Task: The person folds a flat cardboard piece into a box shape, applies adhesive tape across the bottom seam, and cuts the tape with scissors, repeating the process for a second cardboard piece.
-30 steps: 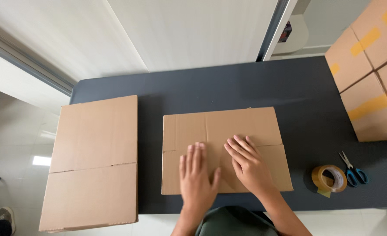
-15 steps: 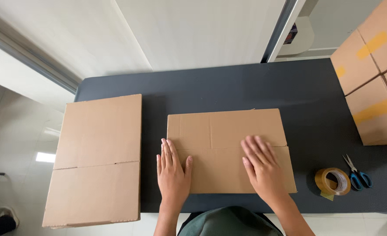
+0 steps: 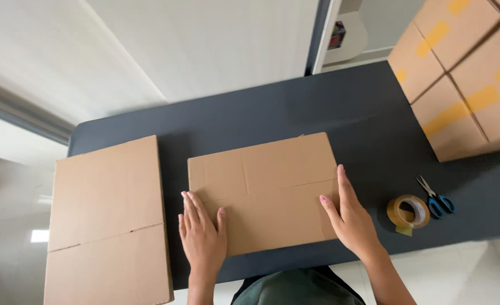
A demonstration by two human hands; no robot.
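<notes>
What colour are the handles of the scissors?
Blue, on the scissors beside the tape roll, seen in the head view.

dark grey table, flattened cardboard box lying in the middle near the front edge, another flat cardboard stack hanging off the left end, roll of tape and blue scissors at right, taped boxes far right corner
</notes>
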